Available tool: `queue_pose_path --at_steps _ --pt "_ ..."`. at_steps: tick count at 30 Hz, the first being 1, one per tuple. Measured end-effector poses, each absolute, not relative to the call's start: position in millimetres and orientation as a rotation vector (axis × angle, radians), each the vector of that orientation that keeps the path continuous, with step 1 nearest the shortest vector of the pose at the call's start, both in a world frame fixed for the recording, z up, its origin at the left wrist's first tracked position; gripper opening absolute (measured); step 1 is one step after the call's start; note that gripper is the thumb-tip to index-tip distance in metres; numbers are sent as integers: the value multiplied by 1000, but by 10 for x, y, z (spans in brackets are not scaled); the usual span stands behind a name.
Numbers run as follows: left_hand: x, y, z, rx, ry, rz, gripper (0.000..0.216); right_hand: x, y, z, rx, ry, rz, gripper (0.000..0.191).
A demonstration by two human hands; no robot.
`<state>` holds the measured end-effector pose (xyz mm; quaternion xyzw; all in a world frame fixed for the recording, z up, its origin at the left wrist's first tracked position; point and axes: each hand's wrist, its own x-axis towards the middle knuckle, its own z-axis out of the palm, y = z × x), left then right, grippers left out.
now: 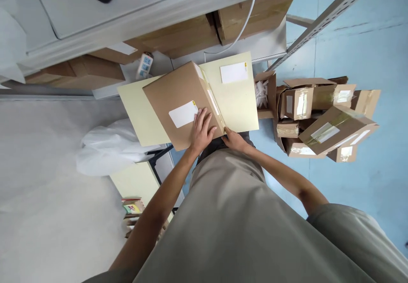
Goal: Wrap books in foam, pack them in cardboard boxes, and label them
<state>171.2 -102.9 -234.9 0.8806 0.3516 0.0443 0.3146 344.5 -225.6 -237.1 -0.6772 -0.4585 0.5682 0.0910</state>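
A brown cardboard box (172, 89) sits at an angle on a pale yellow board (242, 108). A white label (183, 114) is stuck on its large face, and a strip of shiny tape (213, 98) runs along its right side. My left hand (202, 133) lies on the large face beside the label, fingers stretched out and pressing flat. At the box's near right corner is my right hand (235, 140), its fingers curled closed at the end of the tape strip. What they pinch is hidden. Another white label (233, 73) lies on the board, right of the box.
Cardboard boxes (188, 34) line the shelf behind, with a power strip (145, 65) and a white cable (250, 13) near them. Several taped boxes (338, 128) are piled on the blue floor at right, beside an open carton (266, 100). White plastic sheeting (106, 147) lies at left.
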Motion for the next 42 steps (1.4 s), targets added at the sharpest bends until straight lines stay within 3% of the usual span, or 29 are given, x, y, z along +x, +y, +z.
queue_pose_path --at_steps 6,17,26,30,35,39,42 --pt "1720 -1015 -2366 2327 937 116 74 3365 -2107 -2391 -2134 -1407 1650 65" --pt "1996 -1214 -2455 2235 1138 274 66 3848 -2259 -2474 -1704 -1288 1613 55" --pt "2219 -1228 -2318 2140 1165 310 62 3896 -2228 -2401 -1836 -1258 1616 55" --pt "2081 -670 -2201 2123 1226 407 67 4190 -2162 -2336 -1961 -1147 1585 73" --pt "1749 524 -2050 1978 1595 395 90 4544 -1966 -2301 -2202 -819 1460 92" --pt "1439 1045 -1950 1790 1661 -13 97 4428 -2026 -2214 -2168 -506 1378 91" --pt "1217 1050 -1919 1701 1549 -178 95 4099 -2209 -2113 -1978 -308 1556 82"
